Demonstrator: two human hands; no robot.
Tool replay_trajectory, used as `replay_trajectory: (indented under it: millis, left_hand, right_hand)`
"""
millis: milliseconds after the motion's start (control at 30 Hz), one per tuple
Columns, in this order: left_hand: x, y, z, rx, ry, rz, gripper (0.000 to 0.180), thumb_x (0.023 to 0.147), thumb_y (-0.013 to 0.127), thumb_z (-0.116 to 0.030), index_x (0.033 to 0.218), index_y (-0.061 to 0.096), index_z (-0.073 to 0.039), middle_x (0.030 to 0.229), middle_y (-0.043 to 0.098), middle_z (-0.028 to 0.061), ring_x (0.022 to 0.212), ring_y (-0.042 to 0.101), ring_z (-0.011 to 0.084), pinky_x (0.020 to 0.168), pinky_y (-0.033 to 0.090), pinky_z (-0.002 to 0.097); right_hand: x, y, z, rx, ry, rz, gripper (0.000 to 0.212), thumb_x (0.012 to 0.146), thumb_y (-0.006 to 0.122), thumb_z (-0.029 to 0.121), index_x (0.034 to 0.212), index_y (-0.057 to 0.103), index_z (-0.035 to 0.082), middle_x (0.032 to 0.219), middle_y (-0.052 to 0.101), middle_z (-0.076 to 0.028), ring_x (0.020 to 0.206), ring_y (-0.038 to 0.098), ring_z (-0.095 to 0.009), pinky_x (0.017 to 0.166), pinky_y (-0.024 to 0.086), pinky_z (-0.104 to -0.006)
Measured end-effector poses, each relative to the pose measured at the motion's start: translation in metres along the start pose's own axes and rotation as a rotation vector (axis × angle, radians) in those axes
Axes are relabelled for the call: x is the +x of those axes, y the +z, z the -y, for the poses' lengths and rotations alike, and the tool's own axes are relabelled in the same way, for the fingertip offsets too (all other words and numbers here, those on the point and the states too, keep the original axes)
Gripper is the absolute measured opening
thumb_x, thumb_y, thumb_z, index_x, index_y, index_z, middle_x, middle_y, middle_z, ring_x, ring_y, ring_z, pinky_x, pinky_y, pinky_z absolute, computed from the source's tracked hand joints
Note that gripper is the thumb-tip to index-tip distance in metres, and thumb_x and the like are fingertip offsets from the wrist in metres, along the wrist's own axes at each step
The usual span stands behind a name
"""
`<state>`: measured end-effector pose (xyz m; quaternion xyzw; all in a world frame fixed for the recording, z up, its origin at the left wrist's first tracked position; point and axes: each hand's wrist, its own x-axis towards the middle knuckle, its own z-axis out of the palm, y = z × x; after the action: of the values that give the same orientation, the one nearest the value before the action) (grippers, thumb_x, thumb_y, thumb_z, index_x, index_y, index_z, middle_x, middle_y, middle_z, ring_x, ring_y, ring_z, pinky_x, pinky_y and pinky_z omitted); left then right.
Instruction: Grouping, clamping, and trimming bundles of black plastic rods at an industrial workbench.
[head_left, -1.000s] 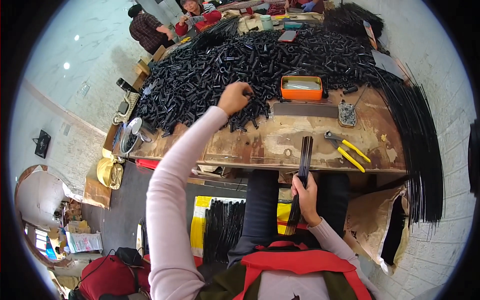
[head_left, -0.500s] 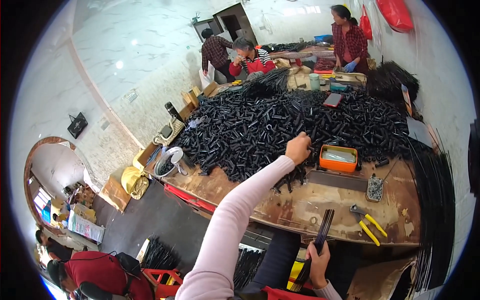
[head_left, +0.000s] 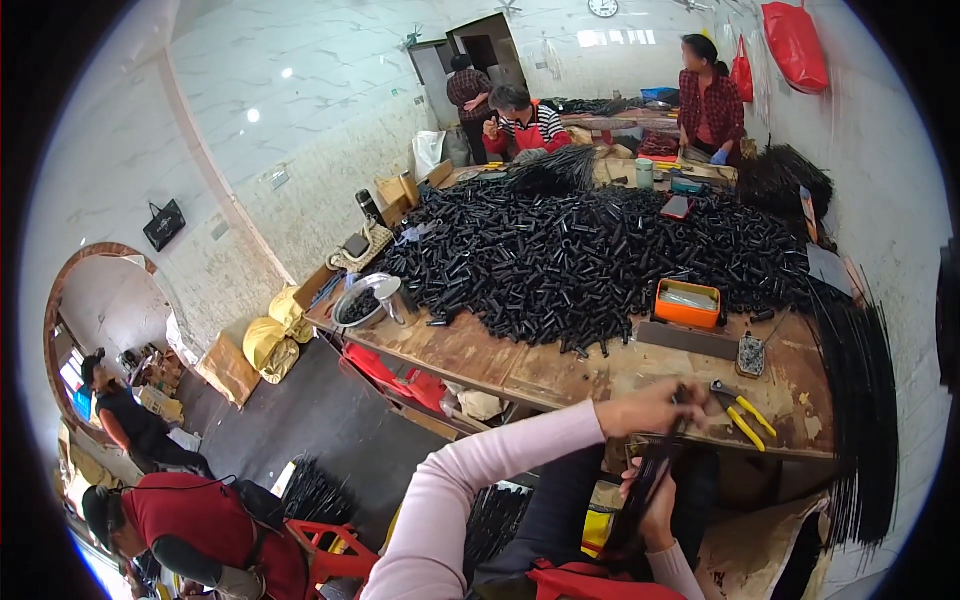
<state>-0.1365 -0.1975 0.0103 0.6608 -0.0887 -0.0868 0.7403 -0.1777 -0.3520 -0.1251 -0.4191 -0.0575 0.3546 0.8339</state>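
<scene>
My left hand (head_left: 648, 406), at the end of a pink sleeve, is at the near edge of the wooden table (head_left: 470, 352). Its fingers pinch a short black tube beside the top of a black bundle (head_left: 650, 478). Just below the table edge, my right hand (head_left: 658, 508) grips that bundle upright. A large heap of short black tubes (head_left: 580, 255) covers the middle of the table beyond both hands.
Yellow-handled pliers (head_left: 748, 412) lie right of my left hand, an orange box (head_left: 688, 303) behind them. A metal bowl (head_left: 358, 303) stands at the table's left end. Long black rods (head_left: 862, 400) hang at the right. Two people (head_left: 520, 120) work at the far end; another person (head_left: 200, 530) crouches lower left.
My left hand has come back from the tube heap to the near table edge, beside the bundle in my right hand. The view has tilted up toward the room.
</scene>
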Motion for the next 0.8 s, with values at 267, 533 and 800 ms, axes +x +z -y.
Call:
replay_trajectory:
  millis: [267, 533, 800]
  left_hand:
    - [-0.128, 0.054, -0.107, 0.100, 0.316, -0.208, 0.013, 0.093, 0.062, -0.017, 0.099, 0.059, -0.006, 0.094, 0.062, 0.0021, 0.076, 0.055, 0.0095, 0.067, 0.046, 0.0235]
    - [-0.167, 0.006, 0.042, -0.072, 0.190, -0.877, 0.017, 0.098, 0.055, -0.012, 0.106, 0.060, 0.002, 0.094, 0.067, 0.0087, 0.072, 0.058, 0.0098, 0.065, 0.046, 0.0239]
    - [-0.141, 0.035, 0.088, -0.399, 0.284, -1.149, 0.024, 0.100, 0.056, -0.025, 0.102, 0.058, -0.001, 0.086, 0.063, 0.0059, 0.071, 0.058, 0.0114, 0.064, 0.046, 0.0243]
  right_hand:
    - [-0.111, 0.051, 0.002, -0.316, -0.016, -0.040, 0.015, 0.093, 0.061, 0.013, 0.092, 0.063, -0.001, 0.064, 0.059, -0.004, 0.058, 0.058, -0.011, 0.055, 0.045, -0.0239]
    - [-0.085, 0.059, 0.005, -0.379, 0.079, 0.081, 0.024, 0.094, 0.064, 0.018, 0.104, 0.066, -0.003, 0.069, 0.065, -0.008, 0.061, 0.063, -0.012, 0.058, 0.050, -0.0240]
    - [-0.083, 0.049, -0.007, -0.298, 0.116, 0.066, 0.024, 0.092, 0.066, 0.015, 0.105, 0.065, -0.005, 0.076, 0.065, -0.009, 0.068, 0.065, -0.016, 0.065, 0.054, -0.0276]
